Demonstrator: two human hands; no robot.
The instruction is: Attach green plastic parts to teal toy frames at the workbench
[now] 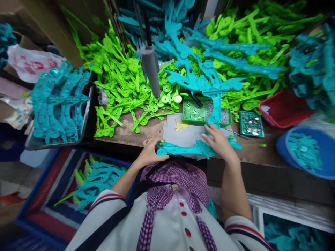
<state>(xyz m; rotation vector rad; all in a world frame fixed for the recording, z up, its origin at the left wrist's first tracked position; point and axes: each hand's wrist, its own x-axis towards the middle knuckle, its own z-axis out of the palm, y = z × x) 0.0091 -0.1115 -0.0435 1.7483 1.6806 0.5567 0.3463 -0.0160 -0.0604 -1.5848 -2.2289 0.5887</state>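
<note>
A long turquoise plastic part (183, 149) lies across the front edge of the bench. My left hand (149, 153) is closed around its rounded left end, with the thumb below and the fingers above; a small green piece sits on that end. My right hand (221, 144) reaches over the right half of this part. Its thumb and fingers are at the lower end of a second turquoise part (216, 106), which slopes down from the pile. Under both lies a grey sheet (171, 130) with a small yellow cutout (181, 125) on it.
A grey electric screwdriver (151, 68) hangs over heaped green parts (123, 83). A green tray of screws (195, 113), a small box of metal pieces (251, 123), a red scoop (285, 108) and a blue bucket (285, 144) stand rightward. Left is a loaded bin (87, 118).
</note>
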